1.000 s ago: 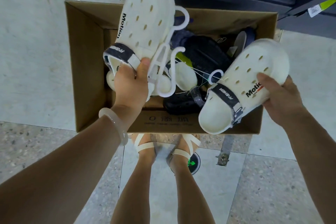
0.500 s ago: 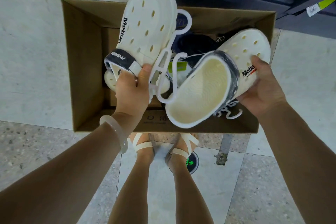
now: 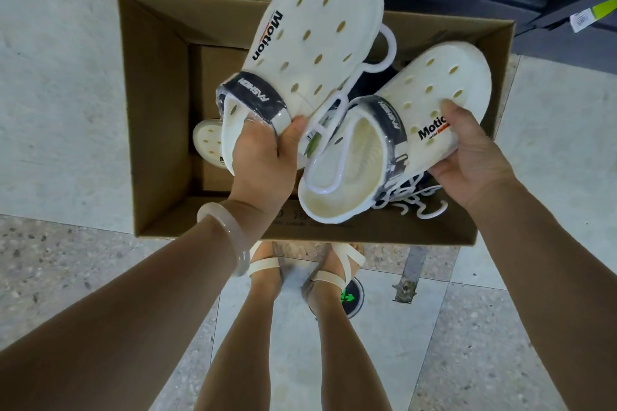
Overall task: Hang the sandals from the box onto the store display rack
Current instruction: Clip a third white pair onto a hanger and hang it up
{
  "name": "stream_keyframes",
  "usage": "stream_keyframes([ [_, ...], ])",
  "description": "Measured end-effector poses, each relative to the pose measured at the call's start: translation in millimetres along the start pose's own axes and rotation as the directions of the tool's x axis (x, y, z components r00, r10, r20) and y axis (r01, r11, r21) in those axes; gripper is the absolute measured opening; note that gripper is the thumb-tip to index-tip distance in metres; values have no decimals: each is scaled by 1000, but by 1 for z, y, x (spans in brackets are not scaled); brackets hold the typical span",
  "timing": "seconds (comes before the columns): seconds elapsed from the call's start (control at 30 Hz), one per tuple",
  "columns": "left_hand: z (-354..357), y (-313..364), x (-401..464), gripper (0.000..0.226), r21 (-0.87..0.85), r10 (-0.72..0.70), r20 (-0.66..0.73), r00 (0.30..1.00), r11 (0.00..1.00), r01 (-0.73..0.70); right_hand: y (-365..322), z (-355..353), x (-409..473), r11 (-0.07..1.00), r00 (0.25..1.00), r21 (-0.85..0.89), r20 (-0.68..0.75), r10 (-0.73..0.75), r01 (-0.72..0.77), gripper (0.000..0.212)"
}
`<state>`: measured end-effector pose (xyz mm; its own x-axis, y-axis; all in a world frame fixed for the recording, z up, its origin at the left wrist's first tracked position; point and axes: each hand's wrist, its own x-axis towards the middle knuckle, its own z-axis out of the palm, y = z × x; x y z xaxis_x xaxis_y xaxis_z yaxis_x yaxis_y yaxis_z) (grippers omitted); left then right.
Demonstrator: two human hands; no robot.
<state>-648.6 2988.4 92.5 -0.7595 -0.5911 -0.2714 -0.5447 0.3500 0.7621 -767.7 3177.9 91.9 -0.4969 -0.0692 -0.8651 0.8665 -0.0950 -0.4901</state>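
Two sandals, one per grip, above box.

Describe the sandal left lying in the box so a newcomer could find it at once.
Start at the open cardboard box on the floor. Look along its left inner side, just below the white sandal gripped by the left hand. There a third white sandal lies on the box bottom, partly hidden; unlike the two others, no hand touches it.
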Motion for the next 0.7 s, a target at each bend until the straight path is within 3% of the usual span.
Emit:
stream_keyframes([
  [0.17, 1, -2, 5, 37, -11, -14, -29, 999, 1000, 14, -5, -5, 5, 988, 995, -140, 83, -57, 68, 35],
  [0.27, 0, 1, 5, 37, -17, 5, -26, 1000, 1000, -6, -8, -3, 5, 968, 987, -244, 158, -14, 53, 46],
  [0.37, 3, 8, 12, 29, 14, -56, -30, 998, 998, 56, 0, 0, 2, 975, 974, -222, 217, 69, -20, 67],
  [0.57, 8, 13, 31, 40, -46, -120, -37, 992, 992, 119, 6, -2, -1, 979, 954, -205, 290, 81, -21, 100],
  [0.7, 12, 17, 37, 38, -128, -222, -54, 974, 969, 214, -1, 1, -2, 972, 950, -236, 304, 69, 5, 103],
])
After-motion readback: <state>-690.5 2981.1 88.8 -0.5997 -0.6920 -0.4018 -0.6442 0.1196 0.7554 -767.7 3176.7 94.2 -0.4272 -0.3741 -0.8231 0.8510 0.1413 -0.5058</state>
